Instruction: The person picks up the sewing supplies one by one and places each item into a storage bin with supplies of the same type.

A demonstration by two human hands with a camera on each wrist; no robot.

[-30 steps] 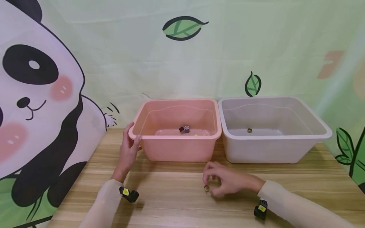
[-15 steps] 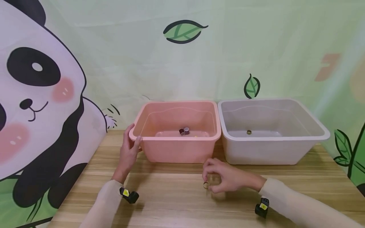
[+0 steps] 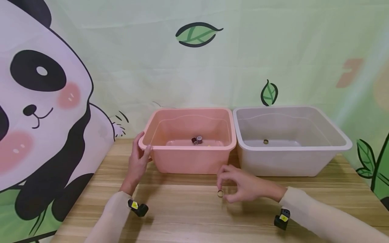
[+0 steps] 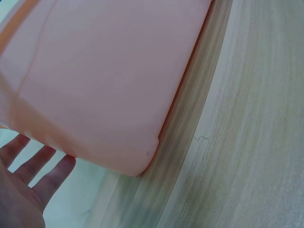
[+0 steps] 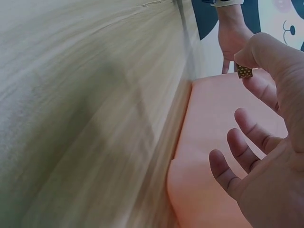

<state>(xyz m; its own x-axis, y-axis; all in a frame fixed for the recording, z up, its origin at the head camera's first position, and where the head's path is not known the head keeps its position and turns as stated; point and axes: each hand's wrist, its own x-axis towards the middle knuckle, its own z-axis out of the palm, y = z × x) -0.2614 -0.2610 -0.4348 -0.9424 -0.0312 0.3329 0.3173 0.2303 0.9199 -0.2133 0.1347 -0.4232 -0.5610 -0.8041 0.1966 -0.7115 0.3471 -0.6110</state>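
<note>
My right hand (image 3: 243, 184) pinches a small gold ring thimble (image 3: 220, 193) between thumb and forefinger, above the table in front of the tubs. In the right wrist view the dimpled side of the thimble (image 5: 244, 71) shows, and the other fingers are spread apart from it. At the front left corner of a pink plastic tub (image 3: 191, 158), my left hand (image 3: 138, 165) grips the rim. The left wrist view has its fingers (image 4: 52, 180) against the tub's side. A similar gold ring (image 3: 265, 141) lies inside the light grey tub (image 3: 279, 162).
Two small spool-like pieces, one dark (image 3: 194, 140) and one greyish (image 3: 199, 139), lie in the pink tub, with a yellow bit barely visible near its front wall. The tubs stand side by side on a wood-grain table (image 3: 182, 209), before a panda-printed cloth (image 3: 136, 67).
My right hand has risen slightly and moved a little toward the tubs, with the thimble still pinched. The left hand keeps its place on the pink tub.
</note>
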